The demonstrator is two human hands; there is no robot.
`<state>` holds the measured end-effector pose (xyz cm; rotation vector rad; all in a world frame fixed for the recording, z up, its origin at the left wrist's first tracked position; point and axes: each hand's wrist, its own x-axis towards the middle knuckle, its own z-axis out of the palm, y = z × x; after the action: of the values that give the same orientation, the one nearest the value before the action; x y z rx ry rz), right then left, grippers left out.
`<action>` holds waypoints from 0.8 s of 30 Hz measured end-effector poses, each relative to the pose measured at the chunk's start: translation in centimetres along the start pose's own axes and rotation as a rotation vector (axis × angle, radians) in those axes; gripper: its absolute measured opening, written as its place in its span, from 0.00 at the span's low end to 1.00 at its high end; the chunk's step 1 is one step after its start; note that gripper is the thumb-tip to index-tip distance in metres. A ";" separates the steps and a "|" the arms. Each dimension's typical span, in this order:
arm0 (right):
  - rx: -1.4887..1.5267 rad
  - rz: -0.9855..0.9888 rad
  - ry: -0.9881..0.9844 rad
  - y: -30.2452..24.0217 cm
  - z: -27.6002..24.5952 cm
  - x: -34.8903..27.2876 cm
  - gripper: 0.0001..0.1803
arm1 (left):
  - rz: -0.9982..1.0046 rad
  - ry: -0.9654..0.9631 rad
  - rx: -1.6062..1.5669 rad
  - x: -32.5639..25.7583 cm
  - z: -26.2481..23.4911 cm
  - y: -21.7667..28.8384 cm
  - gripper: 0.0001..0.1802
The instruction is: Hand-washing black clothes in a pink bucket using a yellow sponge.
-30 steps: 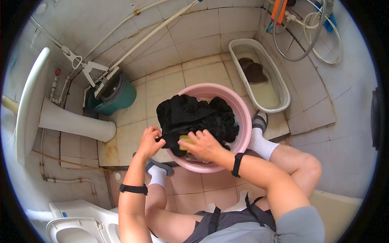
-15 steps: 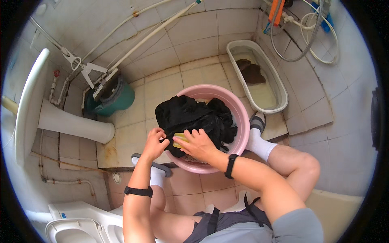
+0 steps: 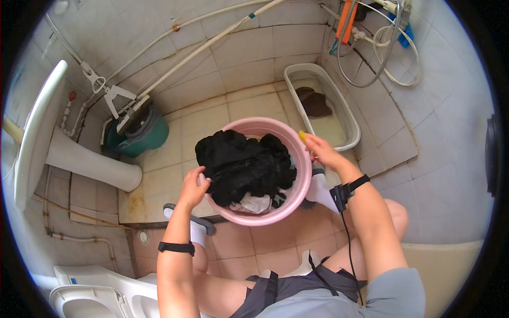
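Observation:
A pink basin stands on the floor between my feet, with a heap of wet black clothing in it. A white cloth shows under the black fabric at the near side. My right hand is raised beside the basin's right rim and grips a yellow bar of soap, partly hidden by the fingers. At the left rim, my left hand rests beside the black fabric, thumb and fingertips apart with nothing visible between them. Whether its fingertips touch the cloth or rim, I cannot tell.
A white oblong tub with water and a dark brown item stands at the back right. To the back left are a green bucket and a mop. A sink pedestal and toilet occupy the left.
My right hand has lifted the soap off the black clothing and moved right, beyond the basin's rim. My left hand has shifted slightly left and down. The view has shifted a little.

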<state>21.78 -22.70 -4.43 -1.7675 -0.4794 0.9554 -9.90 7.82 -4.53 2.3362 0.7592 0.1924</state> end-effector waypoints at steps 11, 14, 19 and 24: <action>0.456 0.694 0.179 10.8 -11.0 -1.3 0.17 | -0.046 -0.013 0.158 2.3 1.4 0.2 0.26; 0.535 0.723 0.464 14.3 -11.7 0.0 0.19 | -0.206 -0.061 0.079 2.6 1.1 0.3 0.24; 0.682 0.672 0.735 20.3 -12.1 2.4 0.19 | -0.146 -0.081 0.209 3.0 1.4 2.7 0.19; 1.007 0.510 0.802 26.2 -12.9 4.1 0.17 | -0.126 -0.112 0.304 3.3 0.8 4.3 0.18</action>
<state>31.47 -37.84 -27.77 -1.1541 0.8709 0.5474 -4.90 6.65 -2.65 2.5457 0.9294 -0.1161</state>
